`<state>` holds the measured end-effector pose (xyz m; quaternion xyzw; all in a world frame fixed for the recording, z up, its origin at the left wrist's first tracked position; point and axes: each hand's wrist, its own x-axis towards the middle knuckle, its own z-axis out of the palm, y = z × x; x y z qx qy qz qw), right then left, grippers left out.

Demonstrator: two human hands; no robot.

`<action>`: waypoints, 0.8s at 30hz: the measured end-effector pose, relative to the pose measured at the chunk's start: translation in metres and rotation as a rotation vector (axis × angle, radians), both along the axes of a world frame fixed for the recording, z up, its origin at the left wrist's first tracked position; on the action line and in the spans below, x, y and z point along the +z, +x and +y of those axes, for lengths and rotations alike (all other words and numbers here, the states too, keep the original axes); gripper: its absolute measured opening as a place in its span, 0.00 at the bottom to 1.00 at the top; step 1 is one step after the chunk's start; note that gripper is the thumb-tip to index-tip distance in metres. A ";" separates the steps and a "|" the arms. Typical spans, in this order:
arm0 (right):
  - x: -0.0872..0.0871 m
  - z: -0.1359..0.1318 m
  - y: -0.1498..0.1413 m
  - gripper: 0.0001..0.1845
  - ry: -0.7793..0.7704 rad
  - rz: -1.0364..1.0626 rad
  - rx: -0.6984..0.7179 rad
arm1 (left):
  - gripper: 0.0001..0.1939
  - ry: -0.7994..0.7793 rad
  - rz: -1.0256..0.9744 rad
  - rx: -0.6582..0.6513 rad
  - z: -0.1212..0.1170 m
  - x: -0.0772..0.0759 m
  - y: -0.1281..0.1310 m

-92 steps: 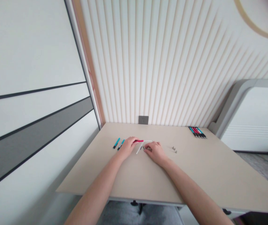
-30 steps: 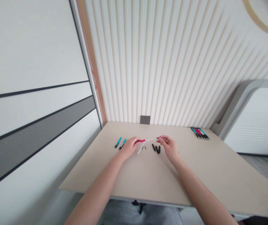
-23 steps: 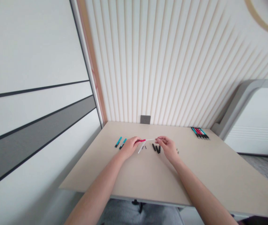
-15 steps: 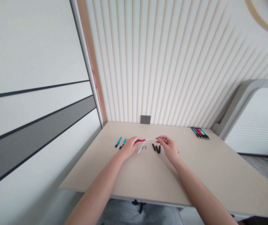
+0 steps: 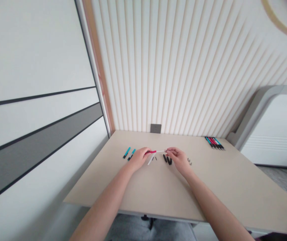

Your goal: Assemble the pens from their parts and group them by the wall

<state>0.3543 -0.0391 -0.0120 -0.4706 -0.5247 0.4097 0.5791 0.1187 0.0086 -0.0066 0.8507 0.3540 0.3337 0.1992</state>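
Right hand [image 5: 180,159] has moved closer, pinching the white rod [image 5: 160,151] in the red pen barrel [image 5: 151,151] that left hand [image 5: 138,158] grips; hands just apart.

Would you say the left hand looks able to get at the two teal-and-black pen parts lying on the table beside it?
Probably yes: the left hand lies right beside the teal-and-black pen parts, with nothing between them, though it is holding a red-and-white rod.

Pretty plain room: ribbed cream wall panels [image 5: 173,67], a grey wall socket [image 5: 156,128] just above the table [image 5: 209,187], white-and-grey striped cabinet doors [image 5: 33,67] left, grey floor [image 5: 284,180] right.
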 end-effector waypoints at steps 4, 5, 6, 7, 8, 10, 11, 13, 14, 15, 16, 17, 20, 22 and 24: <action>-0.002 -0.001 -0.004 0.25 -0.019 -0.056 0.030 | 0.10 0.014 0.016 -0.042 0.000 0.000 -0.001; -0.002 -0.001 -0.005 0.26 -0.023 -0.072 0.038 | 0.10 0.018 0.022 -0.058 -0.001 0.000 -0.001; -0.002 -0.002 -0.005 0.26 -0.026 -0.089 0.046 | 0.09 0.023 0.027 -0.073 -0.001 0.001 -0.002; -0.003 -0.002 -0.005 0.27 -0.028 -0.107 0.052 | 0.09 0.029 0.033 -0.085 -0.001 0.002 -0.002; -0.003 -0.003 -0.005 0.27 -0.031 -0.126 0.056 | 0.09 0.037 0.038 -0.096 -0.001 0.003 -0.002; -0.004 -0.003 -0.004 0.26 -0.036 -0.174 0.061 | 0.09 0.053 0.047 -0.110 -0.002 0.004 -0.002; -0.005 -0.003 -0.003 0.26 -0.039 -0.201 0.063 | 0.09 0.061 0.051 -0.114 -0.002 0.004 -0.002; -0.006 -0.003 -0.002 0.25 -0.040 -0.260 0.066 | 0.09 0.076 0.059 -0.114 -0.002 0.005 -0.003; -0.007 -0.003 -0.001 0.25 -0.038 -0.292 0.066 | 0.09 0.083 0.063 -0.109 -0.002 0.005 -0.003; -0.008 -0.002 -0.001 0.24 -0.033 -0.325 0.062 | 0.09 0.089 0.067 -0.101 -0.002 0.005 -0.003; -0.008 -0.001 0.000 0.24 -0.026 -0.360 0.055 | 0.09 0.094 0.071 -0.089 -0.002 0.005 -0.003; -0.008 -0.001 0.001 0.23 -0.017 -0.397 0.045 | 0.09 0.097 0.076 -0.075 -0.001 0.004 -0.003; -0.007 0.001 0.004 0.24 0.013 -0.510 -0.001 | 0.09 0.104 0.090 -0.023 0.000 0.004 -0.004; -0.007 0.002 0.007 0.25 0.032 -0.586 -0.051 | 0.09 0.107 0.096 0.015 0.000 0.004 -0.004; -0.007 0.001 0.009 0.23 0.053 -0.673 -0.101 | 0.09 0.109 0.103 0.049 0.000 0.005 -0.004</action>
